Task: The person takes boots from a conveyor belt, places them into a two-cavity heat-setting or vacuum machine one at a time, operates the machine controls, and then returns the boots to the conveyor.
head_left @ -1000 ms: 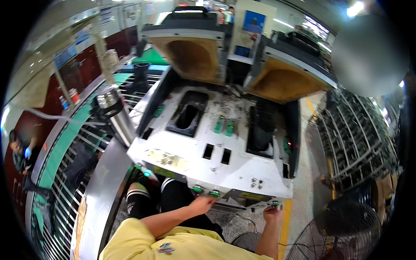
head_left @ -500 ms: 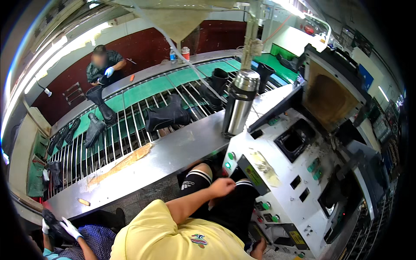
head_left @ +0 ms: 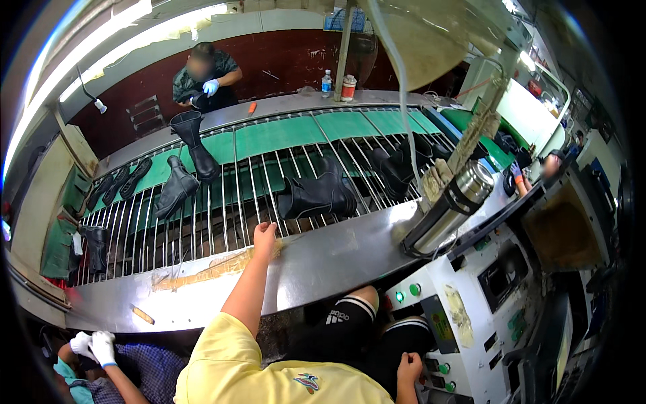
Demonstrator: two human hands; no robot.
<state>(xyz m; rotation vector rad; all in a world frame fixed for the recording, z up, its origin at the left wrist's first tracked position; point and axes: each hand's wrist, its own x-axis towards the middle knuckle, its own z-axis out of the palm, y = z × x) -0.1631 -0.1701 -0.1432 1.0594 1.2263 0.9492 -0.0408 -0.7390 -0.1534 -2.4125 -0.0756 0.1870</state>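
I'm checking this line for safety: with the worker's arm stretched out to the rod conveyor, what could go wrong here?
1. The left hand rests at the edge of the rod conveyor; fingers might slip between the rods.
2. The black boot lies just beyond that hand, so reaching for it means leaning further across the steel ledge.
3. The steel flask stands on the ledge's end and could be knocked over.

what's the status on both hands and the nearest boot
Left hand open, reaching onto roller conveyor. Right hand low beside control panel. Black boot lies right of left hand, untouched.
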